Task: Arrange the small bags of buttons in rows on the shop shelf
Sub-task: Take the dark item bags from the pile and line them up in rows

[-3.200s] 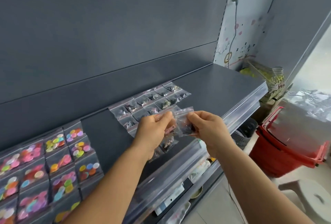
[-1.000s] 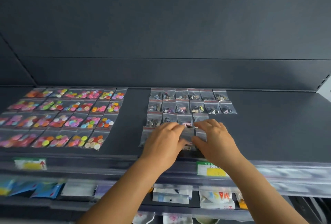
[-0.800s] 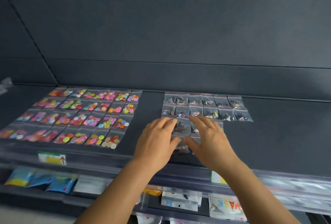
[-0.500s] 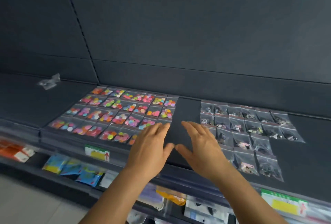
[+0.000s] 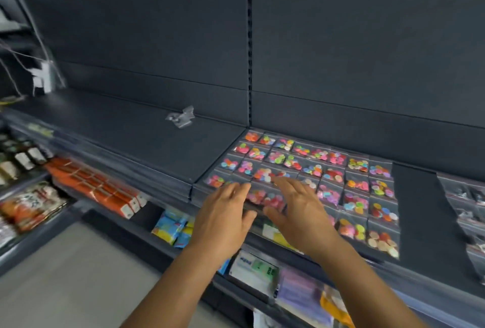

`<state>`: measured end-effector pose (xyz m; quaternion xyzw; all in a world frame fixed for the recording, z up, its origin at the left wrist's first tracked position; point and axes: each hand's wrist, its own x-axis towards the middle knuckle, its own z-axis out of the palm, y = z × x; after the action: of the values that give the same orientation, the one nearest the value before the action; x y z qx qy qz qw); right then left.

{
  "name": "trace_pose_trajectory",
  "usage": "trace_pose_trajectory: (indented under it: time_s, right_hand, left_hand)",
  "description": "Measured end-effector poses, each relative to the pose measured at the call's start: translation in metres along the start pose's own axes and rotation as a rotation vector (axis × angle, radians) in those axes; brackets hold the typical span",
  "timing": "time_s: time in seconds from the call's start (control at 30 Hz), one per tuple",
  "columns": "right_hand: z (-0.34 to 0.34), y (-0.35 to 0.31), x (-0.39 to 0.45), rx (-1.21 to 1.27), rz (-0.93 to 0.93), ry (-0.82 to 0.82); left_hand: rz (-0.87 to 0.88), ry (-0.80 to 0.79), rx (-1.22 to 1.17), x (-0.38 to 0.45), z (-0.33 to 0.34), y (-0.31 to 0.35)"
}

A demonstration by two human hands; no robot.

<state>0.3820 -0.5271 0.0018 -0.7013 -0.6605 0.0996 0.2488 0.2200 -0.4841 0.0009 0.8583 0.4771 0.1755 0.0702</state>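
Small clear bags of bright coloured buttons (image 5: 333, 178) lie in neat rows on the dark grey shelf (image 5: 147, 141). A second block of bags with dark buttons (image 5: 469, 201) sits at the far right edge. My left hand (image 5: 225, 212) and my right hand (image 5: 299, 209) hover side by side over the front left part of the coloured block, fingers straight and spread, holding nothing. They hide a few bags in the front rows. A crumpled empty clear bag (image 5: 181, 117) lies alone on the shelf farther left.
The shelf's left section is bare dark board up to the back panel (image 5: 157, 47). Below the front edge hang lower shelves with orange boxes (image 5: 97, 191), blue packets (image 5: 170, 228) and other packaged goods (image 5: 29, 207). Pale floor (image 5: 65, 288) lies at bottom left.
My view and both hands have swung left, from the dark-button block to the coloured-button block. The bags my hands held 3.2 s ago are out of them; both hands went flat and empty.
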Motion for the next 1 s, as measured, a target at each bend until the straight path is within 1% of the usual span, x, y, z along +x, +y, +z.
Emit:
trace_pose_trajectory:
  time_s: [0.2, 0.47, 0.77, 1.0]
  right_hand:
    - [0.044, -0.056, 0.043, -0.011, -0.051, -0.07]
    - [0.086, -0.102, 0.119, -0.018, -0.115, -0.135]
    - [0.122, -0.117, 0.242, 0.013, -0.127, -0.141]
    - [0.147, -0.113, 0.34, 0.048, -0.086, -0.217]
  left_hand:
    - [-0.061, 0.016, -0.016, 0.002, -0.016, -0.072]
    - [-0.138, 0.057, -0.012, 0.035, -0.028, -0.151]
    - [-0.155, 0.022, -0.004, 0.126, -0.033, -0.237]
    - [-0.157, 0.014, 0.009, 0.206, -0.025, -0.283]
